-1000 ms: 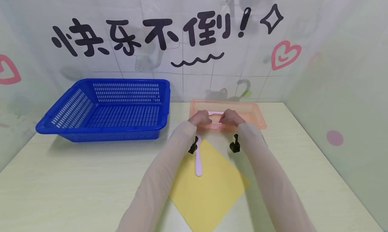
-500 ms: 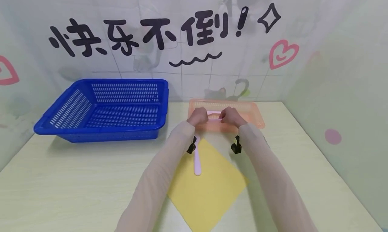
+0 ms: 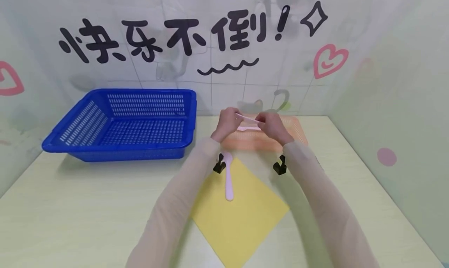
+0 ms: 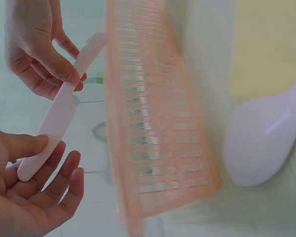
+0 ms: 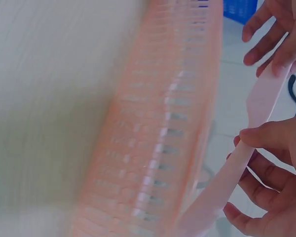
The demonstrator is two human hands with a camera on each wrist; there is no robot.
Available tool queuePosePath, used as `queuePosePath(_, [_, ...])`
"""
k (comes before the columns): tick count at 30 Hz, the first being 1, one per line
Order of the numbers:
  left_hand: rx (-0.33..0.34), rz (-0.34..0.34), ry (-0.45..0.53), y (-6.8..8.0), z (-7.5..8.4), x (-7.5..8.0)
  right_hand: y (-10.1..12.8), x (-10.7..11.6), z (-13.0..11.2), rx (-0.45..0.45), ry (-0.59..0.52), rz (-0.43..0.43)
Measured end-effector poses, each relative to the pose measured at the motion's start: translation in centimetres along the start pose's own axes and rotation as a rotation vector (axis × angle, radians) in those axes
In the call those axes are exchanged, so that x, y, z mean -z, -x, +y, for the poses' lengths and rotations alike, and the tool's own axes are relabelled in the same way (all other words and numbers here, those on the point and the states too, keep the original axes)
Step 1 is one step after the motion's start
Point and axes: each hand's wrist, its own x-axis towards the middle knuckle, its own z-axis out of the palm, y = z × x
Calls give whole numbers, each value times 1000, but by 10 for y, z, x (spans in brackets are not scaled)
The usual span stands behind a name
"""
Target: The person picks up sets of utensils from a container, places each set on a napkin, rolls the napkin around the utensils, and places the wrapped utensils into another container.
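Both hands hold a pale pink plastic knife [image 3: 247,118] above the peach basket [image 3: 252,145] in the head view. My left hand [image 3: 228,122] pinches the serrated blade end between thumb and fingers. Farther along, my right hand [image 3: 273,126] grips it near the neck, with the handle reaching past the fingers. In the left wrist view the knife [image 4: 62,111] slants beside the basket's slotted wall [image 4: 160,128]. Another pale pink utensil [image 3: 250,128] lies inside the basket, partly hidden by the right hand.
A pale pink spoon [image 3: 228,180] lies with its handle on a yellow sheet [image 3: 242,221] set cornerwise on the table. To the left stands a large blue basket [image 3: 133,146]. A printed curtain [image 3: 231,92] hangs behind the table.
Both hands have risen from inside the peach basket, bringing the knife up with them. The other utensil stays in the basket. The spoon and yellow sheet lie as before.
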Motion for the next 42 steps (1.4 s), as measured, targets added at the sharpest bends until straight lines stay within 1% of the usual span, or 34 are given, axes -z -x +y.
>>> queuePosePath(3, [-16, 56, 106, 9, 9, 12, 3, 5, -8, 28, -14, 24])
queuePosePath(5, [-13, 85, 170, 12, 13, 17, 6, 7, -13, 38, -23, 33])
queuePosePath(8, [9, 110, 312, 16, 19, 23, 12, 10, -23, 65, -46, 47])
queuePosePath(10, [28, 116, 435, 17, 21, 25, 16, 11, -29, 76, -74, 43])
queuePosePath(12, [49, 106, 546, 19, 24, 28, 21, 11, -35, 86, -118, 33])
queuePosePath(14, [65, 87, 610, 23, 26, 30, 26, 10, -39, 74, -158, 18])
queuePosePath(16, [74, 68, 625, 26, 28, 33, 32, 9, -42, 68, -200, 8])
queuePosePath(19, [85, 32, 601, 32, 29, 36, 39, 6, -45, 52, -254, -13])
queuePosePath(22, [86, -5, 587, 38, 29, 38, 47, 1, -47, 32, -336, -57])
queuePosePath(25, [100, -55, 587, 44, 27, 38, 57, -4, -47, 17, -423, -109])
queuePosePath(28, [130, -103, 604, 50, 23, 37, 67, -11, -47, 4, -495, -164])
queuePosePath(32, [158, -150, 611, 58, 16, 35, 78, -19, -43, -16, -551, -227])
queuePosePath(34, [146, -176, 595, 62, 12, 35, 82, -22, -42, -20, -571, -248])
queuePosePath(39, [91, -231, 522, 71, 3, 33, 91, -28, -40, -38, -645, -300])
queuePosePath(42, [94, -263, 506, 75, -1, 32, 96, -32, -40, -63, -698, -335])
